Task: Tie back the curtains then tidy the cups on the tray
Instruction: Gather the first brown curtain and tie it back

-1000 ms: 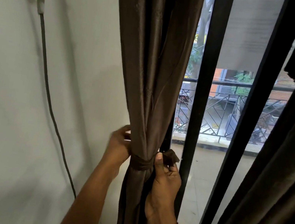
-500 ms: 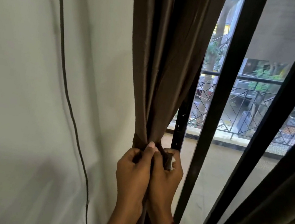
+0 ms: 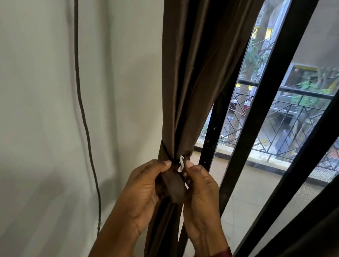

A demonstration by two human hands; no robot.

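Observation:
A brown curtain (image 3: 194, 65) hangs gathered into a narrow bundle beside the wall. A brown fabric tie-back (image 3: 173, 187) wraps round it at waist height, and a small white loop (image 3: 181, 164) shows at the knot. My left hand (image 3: 145, 189) grips one end of the tie-back from the left. My right hand (image 3: 202, 196) pinches the other end from the right, close against the left hand. No cups or tray are in view.
A plain white wall (image 3: 22, 103) with a dark cable (image 3: 77, 81) running down it fills the left. Black window frames (image 3: 252, 124) stand right of the curtain, a balcony railing (image 3: 288, 125) beyond the glass. A second dark curtain (image 3: 311, 253) hangs at the right.
My left hand came round from behind the curtain to the front and met my right hand at the tie-back. Both hands now hold the tie's ends, and the white loop shows.

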